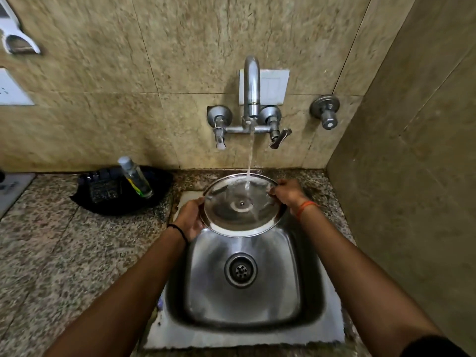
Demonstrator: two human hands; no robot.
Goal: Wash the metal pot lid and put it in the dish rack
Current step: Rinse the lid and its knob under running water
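Observation:
A round metal pot lid [226,212] is held over the far end of the steel sink [242,300], its underside facing up. Water runs from the wall tap [252,83] onto the lid's upper half. My left hand [190,217] grips the lid's left rim. My right hand [287,193] holds the right rim. The black dish rack [108,194] sits on the counter to the left of the sink.
A clear bottle [135,177] leans in the dish rack. Two tap handles [279,136] flank the spout, with another valve [325,112] further right. A tiled wall stands close on the right. The granite counter [64,253] stretches to the left.

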